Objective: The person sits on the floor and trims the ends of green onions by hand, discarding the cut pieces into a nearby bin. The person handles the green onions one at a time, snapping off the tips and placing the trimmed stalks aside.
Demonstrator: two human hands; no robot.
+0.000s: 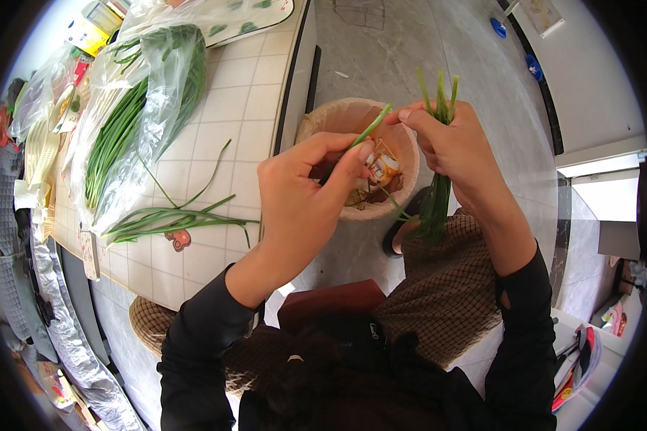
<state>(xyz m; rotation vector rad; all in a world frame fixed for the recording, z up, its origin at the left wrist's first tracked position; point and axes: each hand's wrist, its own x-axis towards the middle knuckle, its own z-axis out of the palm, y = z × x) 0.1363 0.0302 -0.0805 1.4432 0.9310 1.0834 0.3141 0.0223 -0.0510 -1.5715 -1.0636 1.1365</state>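
My left hand (pixel 312 186) pinches a green stalk (pixel 373 125) of a long, thin leafy vegetable, its pale end pointing up and right. In my right hand (pixel 453 145) is a bunch of the same greens (pixel 435 207), stem ends up, leaves hanging over my knee. The right thumb and index finger are close to the tip of the left hand's stalk; whether they touch it is unclear. Below both hands stands a lined waste bin (pixel 404 178) with wrappers and scraps inside. Several loose greens (pixel 172 220) lie on the table, beside a clear plastic bag (pixel 164 91) full of more greens (pixel 119 140).
The table (pixel 237 124) with a grid-patterned cover is at my left, its edge close to my left forearm. A leaf-patterned tray (pixel 237 27) lies at its far end. A white-handled utensil (pixel 89 256) rests at the near left edge. Blue slippers (pixel 534 67) are by the right wall.
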